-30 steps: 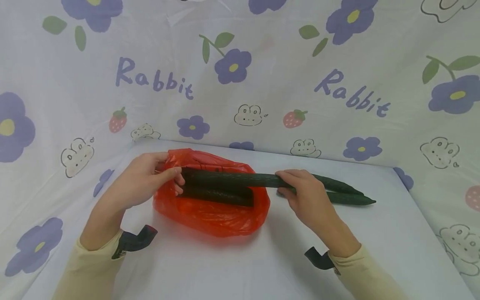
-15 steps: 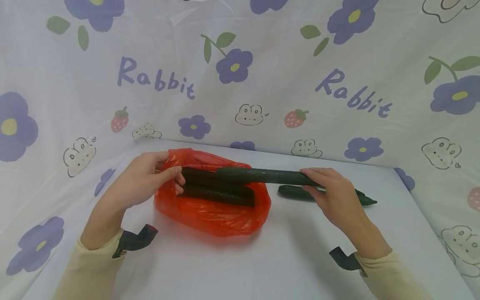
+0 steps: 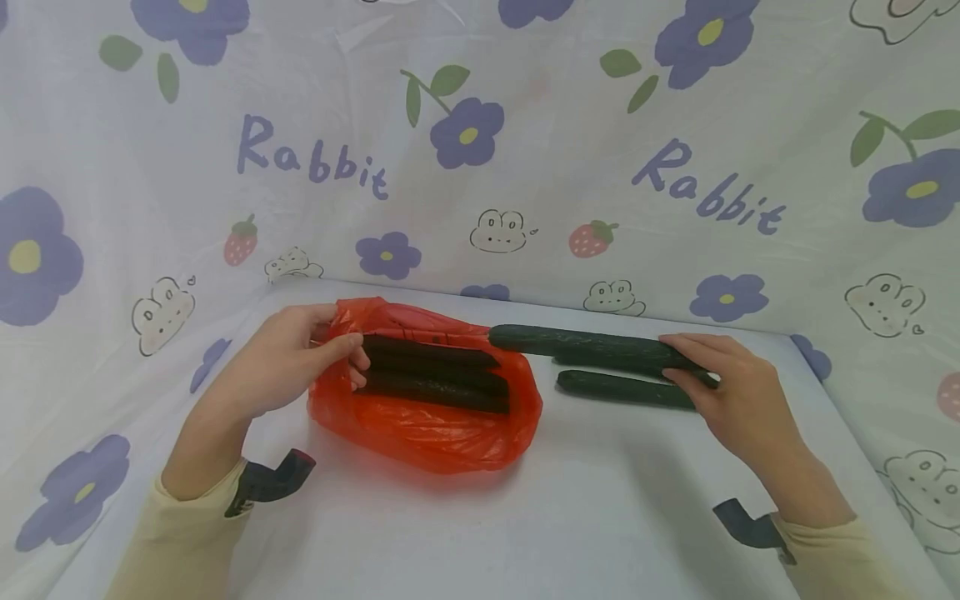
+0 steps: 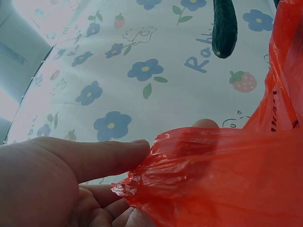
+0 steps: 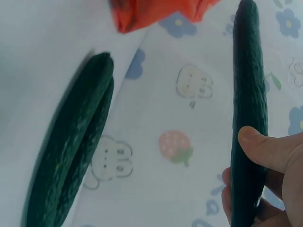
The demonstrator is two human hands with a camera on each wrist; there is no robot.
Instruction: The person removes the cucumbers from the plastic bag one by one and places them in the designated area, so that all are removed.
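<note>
In the head view my left hand [image 3: 292,358] pinches the left rim of a red plastic bag [image 3: 442,450], which lies on its side with its mouth spread wide. Dark green cucumbers [image 3: 435,390] lie inside the bag. My right hand [image 3: 742,400] grips another cucumber [image 3: 585,340] by its right end, with thumb and fingers round it. Raised above the table, that cucumber has its far tip just off the bag's right edge. In the left wrist view my thumb presses the bunched red plastic [image 4: 189,161]. The right wrist view shows the held cucumber [image 5: 248,94] whole along its near side.
Two more cucumbers [image 3: 622,390] lie side by side on the white table [image 3: 525,533], right of the bag; one is partly hidden behind the held cucumber. A white cloth [image 3: 562,167] printed with flowers and rabbits hangs behind the table.
My right hand has moved right, drawing the cucumber out from over the bag to above the cucumbers on the table. The left hand and the bag have stayed in place.
</note>
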